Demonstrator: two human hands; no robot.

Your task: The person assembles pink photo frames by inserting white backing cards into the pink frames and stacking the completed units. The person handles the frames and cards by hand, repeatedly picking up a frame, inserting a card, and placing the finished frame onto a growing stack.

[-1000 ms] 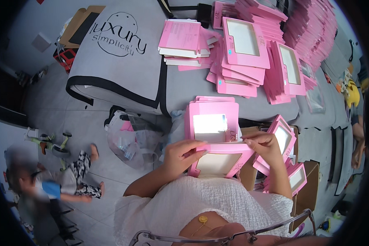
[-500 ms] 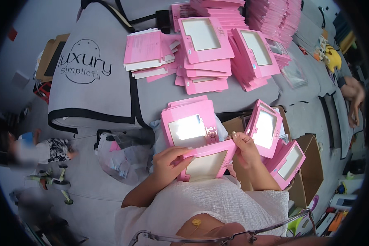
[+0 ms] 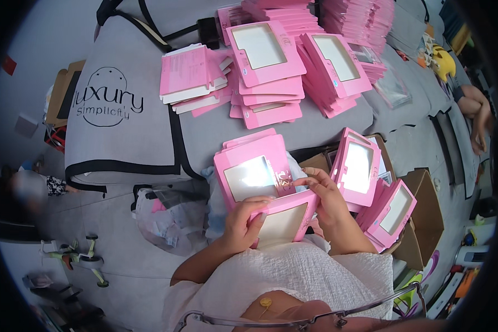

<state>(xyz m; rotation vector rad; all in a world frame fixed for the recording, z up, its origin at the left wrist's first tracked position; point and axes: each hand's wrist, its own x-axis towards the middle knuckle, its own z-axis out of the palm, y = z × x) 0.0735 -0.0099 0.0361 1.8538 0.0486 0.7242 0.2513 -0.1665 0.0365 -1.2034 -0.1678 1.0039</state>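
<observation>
Close to my body I hold a flat pink window box (image 3: 282, 222), tilted, with its clear window facing up. My left hand (image 3: 243, 222) grips its left side, thumb on the front face. At the upper right corner, my right hand (image 3: 327, 200) is closed on the box, thumb and forefinger near the top edge; part of its grip is hidden. Just beyond it lies a small stack of similar pink boxes (image 3: 248, 152), light glaring off the top window. To the right, more pink boxes (image 3: 357, 169) lean in and over an open brown carton (image 3: 428, 213).
A grey sofa (image 3: 205, 141) ahead carries piles of pink window boxes (image 3: 265, 55), flat pink and white pieces (image 3: 185, 74) and a tall shiny pink stack (image 3: 357, 22). A clear plastic bag (image 3: 169, 218) and a child's tricycle (image 3: 86, 257) are on the floor at left.
My left hand has shifted along the box's left edge. My right fingers have moved left along the top edge, where less of the pink rim shows. The view has shifted slightly.
</observation>
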